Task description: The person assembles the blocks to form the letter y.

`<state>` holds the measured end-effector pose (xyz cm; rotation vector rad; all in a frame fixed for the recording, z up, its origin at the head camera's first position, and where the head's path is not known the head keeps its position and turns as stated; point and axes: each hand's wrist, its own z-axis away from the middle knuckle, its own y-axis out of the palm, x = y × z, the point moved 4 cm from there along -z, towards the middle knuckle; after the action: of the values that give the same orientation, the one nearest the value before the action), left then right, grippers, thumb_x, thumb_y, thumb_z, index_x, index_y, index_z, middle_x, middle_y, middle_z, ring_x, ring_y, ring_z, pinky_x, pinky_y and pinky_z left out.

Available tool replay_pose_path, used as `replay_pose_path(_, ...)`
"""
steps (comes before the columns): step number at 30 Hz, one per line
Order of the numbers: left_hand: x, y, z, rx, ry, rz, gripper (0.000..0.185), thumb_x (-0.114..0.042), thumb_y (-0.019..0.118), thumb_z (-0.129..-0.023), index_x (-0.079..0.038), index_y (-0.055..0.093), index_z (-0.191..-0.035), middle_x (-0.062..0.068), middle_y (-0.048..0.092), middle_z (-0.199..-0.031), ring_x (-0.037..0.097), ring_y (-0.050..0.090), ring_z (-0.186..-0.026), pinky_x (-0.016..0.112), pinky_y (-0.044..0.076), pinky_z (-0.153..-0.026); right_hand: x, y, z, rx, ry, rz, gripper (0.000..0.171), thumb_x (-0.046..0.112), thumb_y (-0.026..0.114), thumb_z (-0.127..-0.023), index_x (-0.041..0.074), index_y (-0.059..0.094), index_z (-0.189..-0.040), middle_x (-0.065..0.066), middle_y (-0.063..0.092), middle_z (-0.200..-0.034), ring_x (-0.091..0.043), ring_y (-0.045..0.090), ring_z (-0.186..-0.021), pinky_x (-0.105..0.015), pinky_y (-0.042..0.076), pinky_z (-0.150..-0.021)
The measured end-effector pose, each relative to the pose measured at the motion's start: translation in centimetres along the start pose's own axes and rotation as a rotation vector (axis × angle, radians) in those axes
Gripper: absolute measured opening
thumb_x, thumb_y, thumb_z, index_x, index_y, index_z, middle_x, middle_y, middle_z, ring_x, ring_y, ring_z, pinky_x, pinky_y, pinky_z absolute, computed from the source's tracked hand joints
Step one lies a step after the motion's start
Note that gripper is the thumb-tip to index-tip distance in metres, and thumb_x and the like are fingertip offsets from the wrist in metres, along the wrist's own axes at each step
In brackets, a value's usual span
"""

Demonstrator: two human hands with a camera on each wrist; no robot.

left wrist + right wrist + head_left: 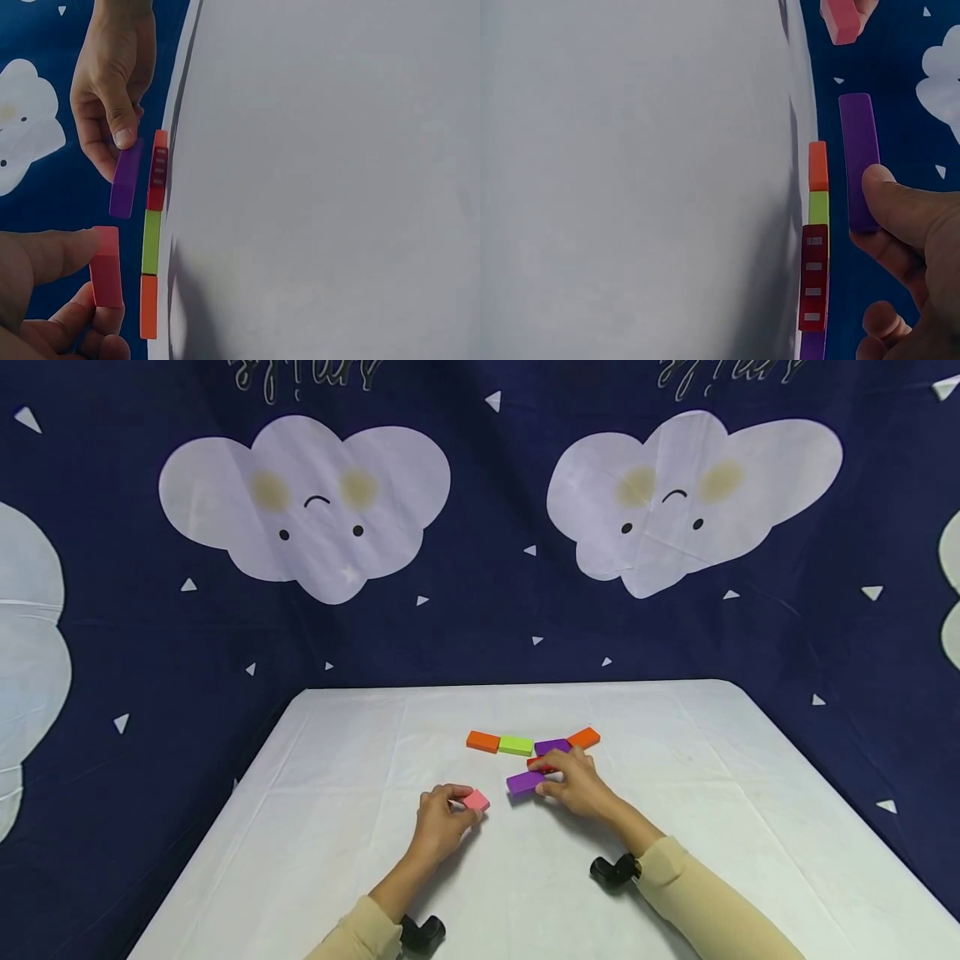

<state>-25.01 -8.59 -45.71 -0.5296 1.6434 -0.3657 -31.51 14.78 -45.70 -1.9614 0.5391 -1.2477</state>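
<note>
White table [337, 827], cloud backdrop [480, 527]; left hand [438, 822] pinching pink block [476, 800], right hand [577, 785] gripping purple block [523, 782] nr block row [516, 745].

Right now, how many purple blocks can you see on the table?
2. One purple block lies nearest the person, pinched at its end by the right hand. The other purple block lies behind it, between the green block and an orange one. More may be hidden under the hand.

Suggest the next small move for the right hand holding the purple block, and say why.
Probably set the purple block down beside the row: the right hand holds it just short of the orange block and green block, while the left hand holds a pink block.
</note>
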Motion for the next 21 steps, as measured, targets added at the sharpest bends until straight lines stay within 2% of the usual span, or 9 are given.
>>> replay_pose_path(7,-0.5,0.4,0.8,0.039,0.034,0.006,0.031,-0.012,0.076,-0.070,-0.007,0.069,-0.099,0.005,0.066,-0.092,0.018,0.047,-0.086,0.023,0.033,-0.069,0.0,-0.4,0.9,-0.002,-0.005,-0.002,0.029,0.020,0.074,-0.078,0.026,0.069,-0.105,0.006,0.068,-0.109,-0.019,0.039,-0.098,-0.032,0.024,-0.077)
replay_pose_path(15,-1.1,1.3,1.8,0.082,0.045,0.019,0.031,-0.010,0.077,-0.069,-0.007,0.069,-0.098,0.005,0.064,-0.090,0.020,0.046,-0.085,0.023,0.031,-0.068,0.3,-0.8,2.0,0.009,0.009,-0.004,0.031,0.018,0.075,-0.077,0.023,0.069,-0.106,0.005,0.067,-0.114,-0.018,0.037,-0.091,-0.032,0.023,-0.075)
replay_pose_path(21,-1.3,1.8,2.3,0.104,0.041,0.024,0.031,-0.011,0.077,-0.069,-0.007,0.068,-0.099,0.004,0.064,-0.090,0.019,0.045,-0.085,0.023,0.031,-0.069,0.2,-1.0,2.8,0.013,0.031,0.005,0.031,0.020,0.075,-0.077,0.027,0.068,-0.106,0.000,0.065,-0.120,-0.016,0.035,-0.089,-0.031,0.024,-0.074)
